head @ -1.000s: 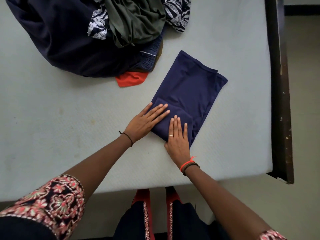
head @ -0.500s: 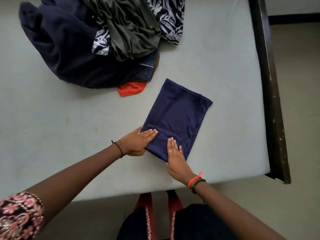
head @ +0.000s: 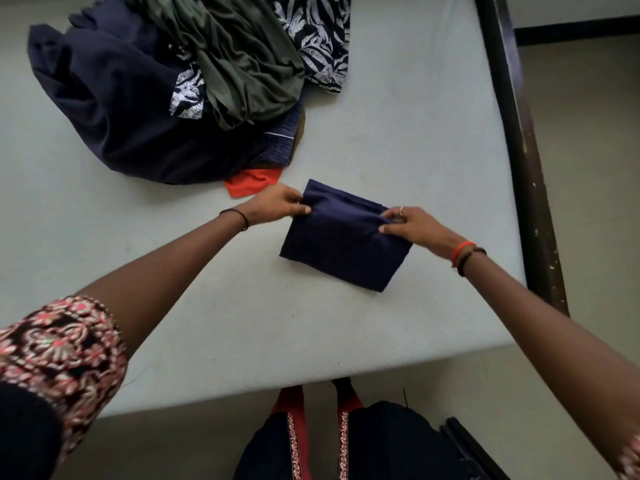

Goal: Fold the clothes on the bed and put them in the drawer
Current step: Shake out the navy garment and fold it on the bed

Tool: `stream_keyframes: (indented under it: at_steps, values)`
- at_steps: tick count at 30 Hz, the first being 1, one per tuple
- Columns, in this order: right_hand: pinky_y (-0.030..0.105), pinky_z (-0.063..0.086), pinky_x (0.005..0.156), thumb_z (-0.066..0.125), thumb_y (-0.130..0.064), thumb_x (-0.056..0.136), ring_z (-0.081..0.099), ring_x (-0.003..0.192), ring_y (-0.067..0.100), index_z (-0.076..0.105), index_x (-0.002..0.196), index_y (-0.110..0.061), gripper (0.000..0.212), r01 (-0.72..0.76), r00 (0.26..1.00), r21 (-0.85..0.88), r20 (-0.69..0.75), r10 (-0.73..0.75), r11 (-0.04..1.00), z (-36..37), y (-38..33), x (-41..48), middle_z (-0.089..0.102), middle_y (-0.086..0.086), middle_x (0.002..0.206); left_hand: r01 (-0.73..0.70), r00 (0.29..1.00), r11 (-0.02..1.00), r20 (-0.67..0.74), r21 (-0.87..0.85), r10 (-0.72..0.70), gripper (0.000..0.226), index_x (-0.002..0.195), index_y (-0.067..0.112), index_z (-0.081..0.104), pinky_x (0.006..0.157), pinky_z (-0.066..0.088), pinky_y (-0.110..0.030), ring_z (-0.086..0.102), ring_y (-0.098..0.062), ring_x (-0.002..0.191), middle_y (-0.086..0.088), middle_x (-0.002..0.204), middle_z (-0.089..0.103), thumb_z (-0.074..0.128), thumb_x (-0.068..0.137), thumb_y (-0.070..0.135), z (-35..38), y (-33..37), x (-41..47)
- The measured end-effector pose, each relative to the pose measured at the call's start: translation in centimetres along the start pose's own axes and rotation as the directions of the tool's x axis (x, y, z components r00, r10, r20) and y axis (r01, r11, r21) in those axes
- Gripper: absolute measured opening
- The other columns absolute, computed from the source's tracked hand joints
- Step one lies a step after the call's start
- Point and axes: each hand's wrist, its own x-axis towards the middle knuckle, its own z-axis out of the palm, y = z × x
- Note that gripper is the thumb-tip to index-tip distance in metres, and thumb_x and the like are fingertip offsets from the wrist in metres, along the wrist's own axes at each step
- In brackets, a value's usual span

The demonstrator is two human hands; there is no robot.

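Garment: folded navy cloth (head: 343, 240), compact rectangle, lying flat on the bed (head: 398, 133) near its front right corner.
Left hand (head: 277, 206): pinching the cloth's far left corner, thumb and fingers curled onto the fabric edge.
Right hand (head: 412, 225): pinching the far right edge, fabric bunched under the fingertips; ring on one finger.
Pile (head: 138, 116): unfolded clothes heaped at far left of the bed, apart from the navy cloth; big dark navy piece, olive green garment (head: 242, 64) draped on top, leaf-print piece (head: 318, 39) at the back.
Orange cloth (head: 251, 183): pokes out from under the pile, just beside the left hand.
Bed frame (head: 519, 150): dark scuffed rail along the mattress's right side.
Wrists: black band on left; red thread and dark beads on right.
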Motion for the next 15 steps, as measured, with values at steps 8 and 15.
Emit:
stream_keyframes:
  at_steps: [8,15]
  values:
    - [0.019,0.045,0.075,0.057,-0.015,0.090,0.058,0.095,0.016,0.061,0.113,-0.008,0.024,0.017,0.924,-0.160,-0.374,-0.077,0.987,-1.6,1.5,5.5,0.065,0.010,0.108,0.112,0.879,0.972,-0.436,-0.209,-0.195,0.028,0.111,-0.001,0.061,0.084,0.044,-0.028,0.060,-0.026,0.099,-0.017,0.111,0.064,0.062,0.088,0.015,3.1,-1.5,4.0]
    - [0.028,0.042,0.092,0.070,-0.043,0.082,0.053,0.108,0.018,0.054,0.124,-0.009,0.056,0.042,0.979,-0.248,-0.183,-0.089,0.968,-0.3,1.4,5.7,0.057,0.006,0.120,0.139,0.474,0.308,-0.210,-0.941,-0.855,0.041,0.071,-0.007,0.059,0.069,0.045,-0.041,0.052,-0.033,0.066,-0.020,0.068,0.058,0.063,0.089,0.031,13.7,-0.1,-2.0]
